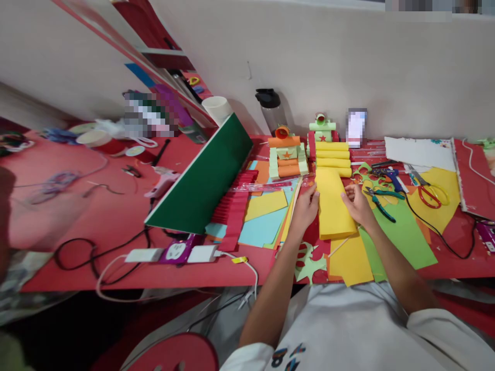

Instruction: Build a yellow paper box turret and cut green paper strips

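Observation:
A folded yellow paper piece (pixel 335 206) stands out in front of me, its long side running away from my body. My left hand (pixel 308 207) grips its left edge, while my right hand (pixel 356 204) has its curled fingers on the opposite edge. Just beyond the far end lie several yellow paper rolls (pixel 333 158) side by side. An orange and pale green paper model (pixel 288 159) with a star sits to the left of them, and a similar green model (pixel 323 135) is behind. Under and near my hands are a yellow sheet (pixel 350 260) and pale green paper scraps (pixel 309 264).
A tilted dark green board (pixel 203 180) and red paper strips (pixel 235 211) are at left. Teal-handled pliers (pixel 382 201), a blue glue gun (pixel 395 180) and scissors (pixel 431 193) lie at right. A phone (pixel 356 128) leans on the wall near a bottle (pixel 270 111). Cables (pixel 93 252) trail across the red table.

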Motion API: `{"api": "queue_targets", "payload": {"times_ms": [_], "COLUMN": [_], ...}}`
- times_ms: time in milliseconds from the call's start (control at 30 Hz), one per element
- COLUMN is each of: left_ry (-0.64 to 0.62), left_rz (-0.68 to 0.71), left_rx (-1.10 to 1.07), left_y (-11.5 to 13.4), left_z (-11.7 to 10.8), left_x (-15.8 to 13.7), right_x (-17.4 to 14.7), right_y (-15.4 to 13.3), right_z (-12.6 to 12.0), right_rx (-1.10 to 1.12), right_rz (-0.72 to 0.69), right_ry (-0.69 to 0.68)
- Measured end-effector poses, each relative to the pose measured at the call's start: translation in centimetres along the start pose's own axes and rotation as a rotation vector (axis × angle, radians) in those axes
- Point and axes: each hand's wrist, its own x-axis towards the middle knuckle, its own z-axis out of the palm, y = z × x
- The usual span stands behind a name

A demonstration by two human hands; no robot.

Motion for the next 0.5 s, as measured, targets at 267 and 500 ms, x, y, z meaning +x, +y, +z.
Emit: {"api": "queue_targets", "payload": {"times_ms": [267,500], "left_ry": [0.01,0.004], "left_rz": [-0.099,-0.116], "left_rx": [-0.032,0.013], "left_y": [-1.9,-2.3], "left_z": [-0.1,0.0], "left_x": [0.3,0.4], "right_x": [0.2,0.3], "right_y": [-0.3,-0.5], "right_z": [-0.4,-0.8], "right_rx": [0.121,0.197], "right_rz": [-0.037,-0.047], "right_ry": [0.004,-0.041]}}
